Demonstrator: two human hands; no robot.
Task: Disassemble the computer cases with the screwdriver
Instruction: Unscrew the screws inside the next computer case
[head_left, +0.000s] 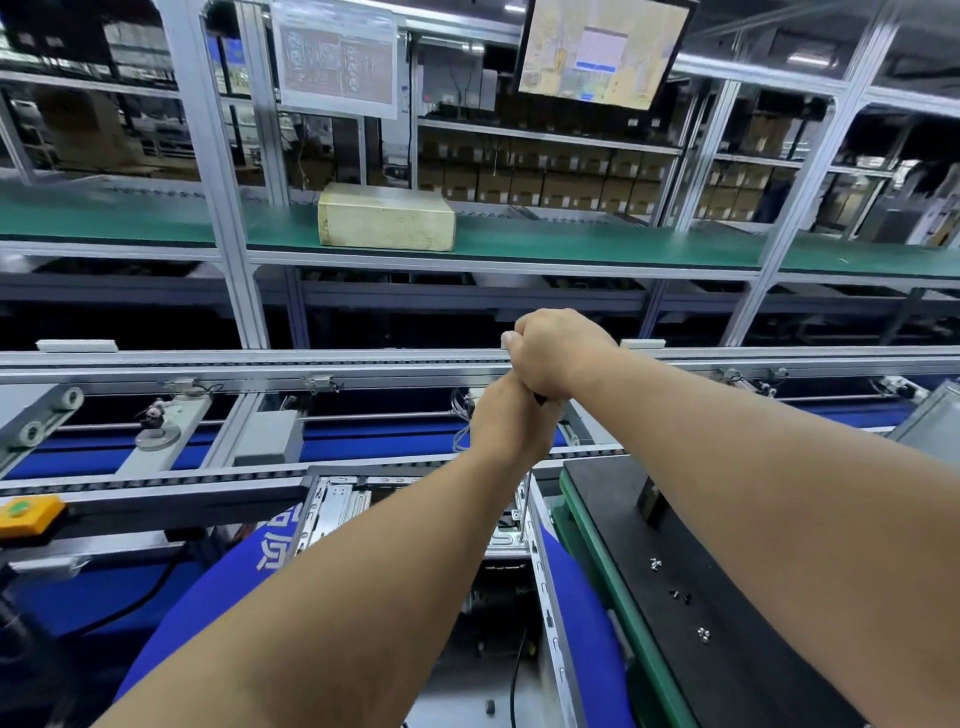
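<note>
Both hands, right hand (558, 353) stacked over left hand (511, 421), fisted apparently around screwdriver (525, 499) at frame centre; shaft vertical into computer case (343, 506) below: keep plumb, press firmly.

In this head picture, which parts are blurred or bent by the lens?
Head view: the pale yellow box on the green shelf and the papers above look smeared; the aluminium frame posts lean outward, wide-angle distortion; both hands and the small loose screws are sharp.
</note>
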